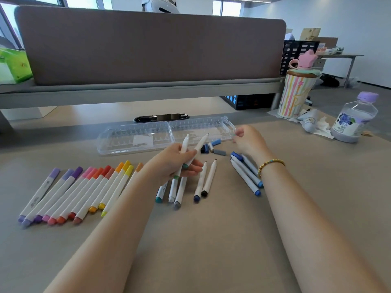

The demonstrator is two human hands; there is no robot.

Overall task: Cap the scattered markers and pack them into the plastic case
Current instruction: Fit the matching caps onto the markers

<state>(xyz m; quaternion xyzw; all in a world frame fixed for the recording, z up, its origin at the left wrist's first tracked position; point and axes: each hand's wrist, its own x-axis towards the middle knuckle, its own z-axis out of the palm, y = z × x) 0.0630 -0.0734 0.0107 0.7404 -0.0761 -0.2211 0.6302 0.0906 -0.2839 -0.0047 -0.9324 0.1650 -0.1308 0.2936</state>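
At the table's middle, left hand gripping two uncapped markers, right hand pinching something small, hard to tell what, four loose caps between, open plastic case just beyond, eleven capped markers in a row far left.

— What is the right hand pinching?
— Something blurred; I cannot tell.
— And the left hand?
— It is hiding the middles of two uncapped markers and the teal marker.
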